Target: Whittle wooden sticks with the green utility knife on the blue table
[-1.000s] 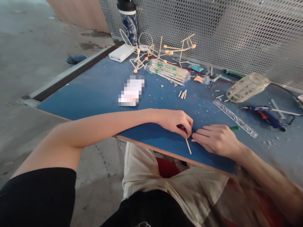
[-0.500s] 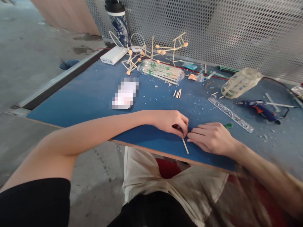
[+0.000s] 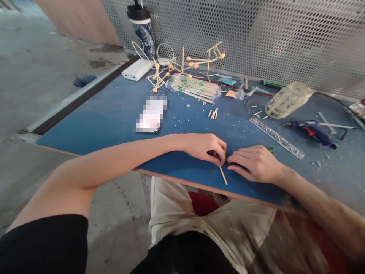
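A thin wooden stick [image 3: 223, 176] lies on the blue table [image 3: 108, 121] close to its front edge. My left hand [image 3: 209, 146] pinches the stick's far end between its fingertips. Right beside it, my right hand [image 3: 256, 163] rests on the table with its fingers curled over a small dark tool. The tool's green end [image 3: 270, 149] shows behind the knuckles, and the rest is hidden. The fingertips of both hands meet at the stick.
Behind the hands lie several short stick pieces [image 3: 213, 113], a clear ruler [image 3: 276, 132], a blue glue gun [image 3: 312, 131] and a pale mesh object [image 3: 288, 99]. Farther back are a pack of sticks [image 3: 194, 86], a stick model [image 3: 182, 64], a power bank [image 3: 137, 69], a tumbler [image 3: 142, 26] and a phone [image 3: 151, 114].
My right hand's fingers have curled from flat into a grip beside the stick. The left hand and the stick have stayed in place; the view shifted a little.
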`<act>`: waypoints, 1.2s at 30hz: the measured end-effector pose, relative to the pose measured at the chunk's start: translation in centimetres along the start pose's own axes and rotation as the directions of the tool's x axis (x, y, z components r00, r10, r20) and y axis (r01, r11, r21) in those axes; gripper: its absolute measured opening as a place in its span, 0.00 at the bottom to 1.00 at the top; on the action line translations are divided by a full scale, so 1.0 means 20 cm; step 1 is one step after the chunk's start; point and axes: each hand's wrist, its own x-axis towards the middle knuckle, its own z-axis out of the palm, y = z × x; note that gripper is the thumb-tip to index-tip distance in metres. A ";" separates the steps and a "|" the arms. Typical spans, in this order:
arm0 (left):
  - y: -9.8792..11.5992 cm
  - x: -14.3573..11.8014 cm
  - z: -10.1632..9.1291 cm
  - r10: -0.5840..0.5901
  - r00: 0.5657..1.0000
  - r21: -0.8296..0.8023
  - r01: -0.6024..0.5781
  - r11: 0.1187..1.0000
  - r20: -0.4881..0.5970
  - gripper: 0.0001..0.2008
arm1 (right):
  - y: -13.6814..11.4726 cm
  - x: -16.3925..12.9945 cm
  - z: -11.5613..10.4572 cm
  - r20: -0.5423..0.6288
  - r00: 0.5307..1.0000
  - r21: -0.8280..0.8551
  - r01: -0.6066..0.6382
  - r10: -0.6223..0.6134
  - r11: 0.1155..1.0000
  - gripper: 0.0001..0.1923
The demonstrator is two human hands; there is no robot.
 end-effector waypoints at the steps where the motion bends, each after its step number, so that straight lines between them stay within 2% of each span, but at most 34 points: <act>1: 0.00 0.00 0.00 0.005 1.000 0.006 -0.005 1.000 -0.001 0.09 | 0.00 0.00 0.00 0.004 1.000 0.000 -0.001 0.001 1.000 0.08; 7: 0.01 0.00 0.00 0.000 1.000 0.010 0.000 1.000 0.003 0.09 | 0.00 0.00 0.01 -0.001 0.999 -0.045 0.038 -0.038 0.998 0.10; 15: 0.01 0.00 0.00 -0.044 0.999 -0.020 0.044 0.999 0.012 0.08 | -0.04 0.01 0.01 -0.037 0.998 -0.194 0.050 -0.059 0.980 0.11; 30: 0.00 0.00 0.01 -0.020 1.000 -0.018 0.020 1.000 0.004 0.08 | -0.05 0.02 -0.02 0.010 0.999 -0.193 0.052 -0.051 0.980 0.11; 36: 0.00 0.01 0.00 -0.011 1.000 -0.016 0.011 1.000 0.004 0.08 | -0.05 0.00 0.00 -0.005 0.997 -0.224 0.069 -0.072 0.972 0.10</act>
